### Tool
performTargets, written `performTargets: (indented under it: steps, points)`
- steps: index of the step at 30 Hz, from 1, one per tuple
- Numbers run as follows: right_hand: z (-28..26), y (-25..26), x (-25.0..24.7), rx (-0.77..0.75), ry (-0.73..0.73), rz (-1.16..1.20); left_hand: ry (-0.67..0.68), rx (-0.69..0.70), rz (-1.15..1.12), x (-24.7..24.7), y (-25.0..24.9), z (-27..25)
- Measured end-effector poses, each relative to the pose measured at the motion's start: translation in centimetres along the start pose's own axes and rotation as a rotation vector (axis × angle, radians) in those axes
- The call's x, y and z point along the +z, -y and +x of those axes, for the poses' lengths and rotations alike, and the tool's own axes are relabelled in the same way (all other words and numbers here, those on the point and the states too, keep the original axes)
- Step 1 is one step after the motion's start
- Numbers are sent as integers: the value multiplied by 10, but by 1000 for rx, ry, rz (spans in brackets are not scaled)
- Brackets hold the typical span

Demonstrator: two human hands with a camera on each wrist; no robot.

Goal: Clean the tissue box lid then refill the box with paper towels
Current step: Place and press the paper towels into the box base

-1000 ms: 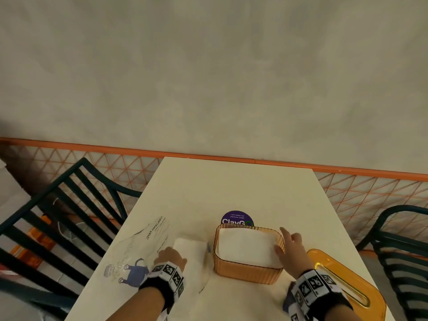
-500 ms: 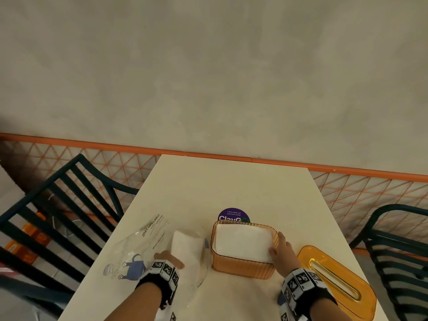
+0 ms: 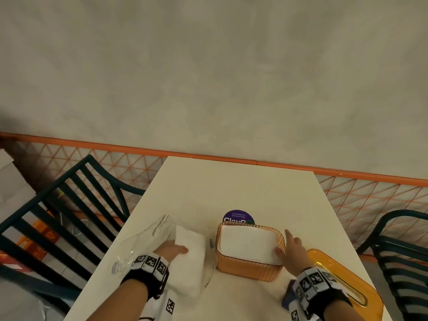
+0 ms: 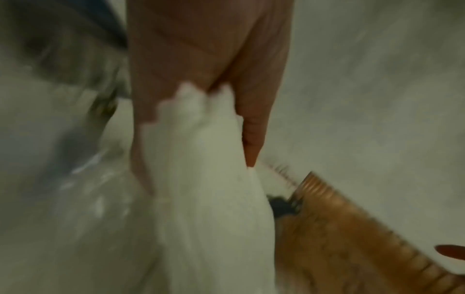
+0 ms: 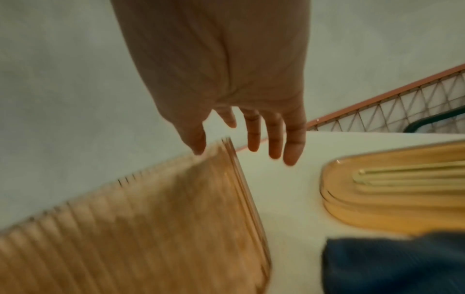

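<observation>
Tissue box (image 3: 249,265): right hand (image 3: 292,252) is touching its rim, fingers spread; left hand (image 3: 170,250) is apparently pinching paper towels (image 3: 190,269).

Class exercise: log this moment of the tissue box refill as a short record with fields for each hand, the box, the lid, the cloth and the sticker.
Left hand: grips a stack of white paper towels lying on clear plastic packaging
Right hand: fingers relaxed, thumb at the box's right rim
Tissue box: orange, ribbed, open, white towels inside
Lid: off, lying on the table right of the box
Cloth: dark blue, near the lid
Sticker: purple, behind the box
</observation>
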State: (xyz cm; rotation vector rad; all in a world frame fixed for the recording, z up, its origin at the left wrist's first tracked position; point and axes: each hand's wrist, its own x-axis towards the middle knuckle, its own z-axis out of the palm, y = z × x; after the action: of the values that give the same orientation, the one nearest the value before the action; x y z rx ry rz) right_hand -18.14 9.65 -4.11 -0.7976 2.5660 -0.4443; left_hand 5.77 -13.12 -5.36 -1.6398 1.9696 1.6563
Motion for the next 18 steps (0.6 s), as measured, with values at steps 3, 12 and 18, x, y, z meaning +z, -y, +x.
performTargets:
  steps: [3, 12, 18]
  points:
    - [-3, 15, -31, -123, -166, 39, 29, 197, -178, -24, -28, -34]
    - [-27, 124, -82, -483, 206, 384, 287, 490, 57, -7, -112, -94]
    - [-30, 107, -90, -433, 198, 567, 383, 465, -332, -3, -98, -74]
